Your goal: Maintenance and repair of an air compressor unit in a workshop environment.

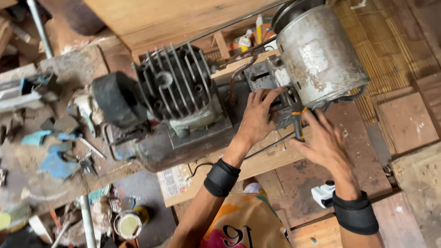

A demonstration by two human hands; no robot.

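Note:
My left hand (256, 120) presses with spread fingers against the metal bracket (262, 78) at the base of a worn grey electric motor (317, 55). My right hand (324, 146) grips a pair of pliers with orange-and-black handles (297, 120), whose jaws reach up under the motor's mount. Left of the motor stands a black finned compressor head (177, 87) on a rusty tank (183, 147). Both wrists carry black bands.
A cluttered workbench (41, 170) with blue tool parts lies at the left. A tin can (129, 224) sits on the floor below. Wooden boards (317, 183) and a white object (323, 194) lie under my arms. A woven mat (381, 50) is at the upper right.

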